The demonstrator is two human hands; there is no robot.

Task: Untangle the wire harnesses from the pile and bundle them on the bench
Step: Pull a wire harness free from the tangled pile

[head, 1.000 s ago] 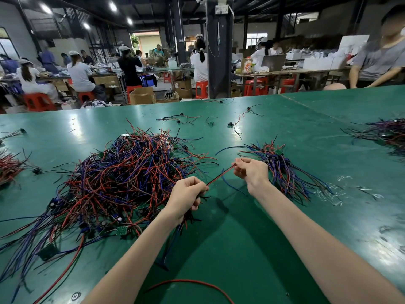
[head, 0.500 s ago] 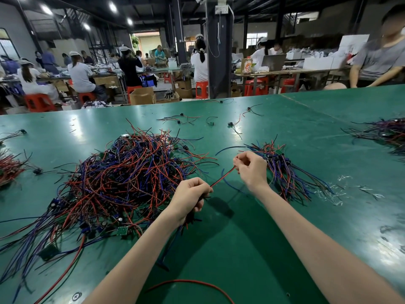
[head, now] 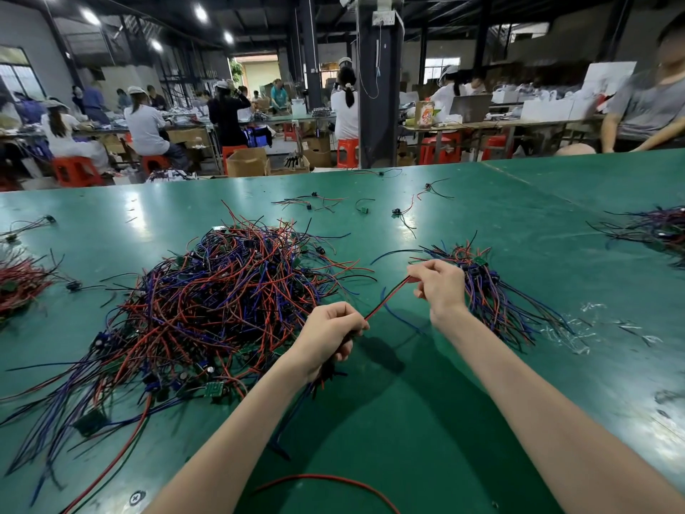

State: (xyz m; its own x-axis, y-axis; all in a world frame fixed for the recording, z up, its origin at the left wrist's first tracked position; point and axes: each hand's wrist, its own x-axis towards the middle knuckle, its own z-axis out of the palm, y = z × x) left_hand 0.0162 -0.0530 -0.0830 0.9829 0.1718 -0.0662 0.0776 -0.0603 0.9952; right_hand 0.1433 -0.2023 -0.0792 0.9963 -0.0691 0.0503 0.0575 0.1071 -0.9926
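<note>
A big tangled pile of red, blue and black wire harnesses (head: 207, 309) lies on the green bench (head: 426, 421), left of centre. My left hand (head: 328, 337) grips one wire harness (head: 385, 300); its dark connector end and loose wires hang below my fist. My right hand (head: 437, 281) pinches the red and black wires of the same harness, pulled taut between both hands. Behind my right hand lies a smaller sorted bundle of harnesses (head: 493, 291), wires fanned toward the right.
A loose red wire (head: 326, 480) curves near the bench's front edge. Stray harnesses (head: 315, 202) lie further back, one more heap (head: 652, 228) at the right edge, a red bunch (head: 18, 283) at the left. Clear plastic scraps (head: 571, 328) lie right. Seated people work beyond.
My right hand has risen and moved back a little toward the sorted bundle, drawing the red wire straighter. My left hand has stayed nearly in place.
</note>
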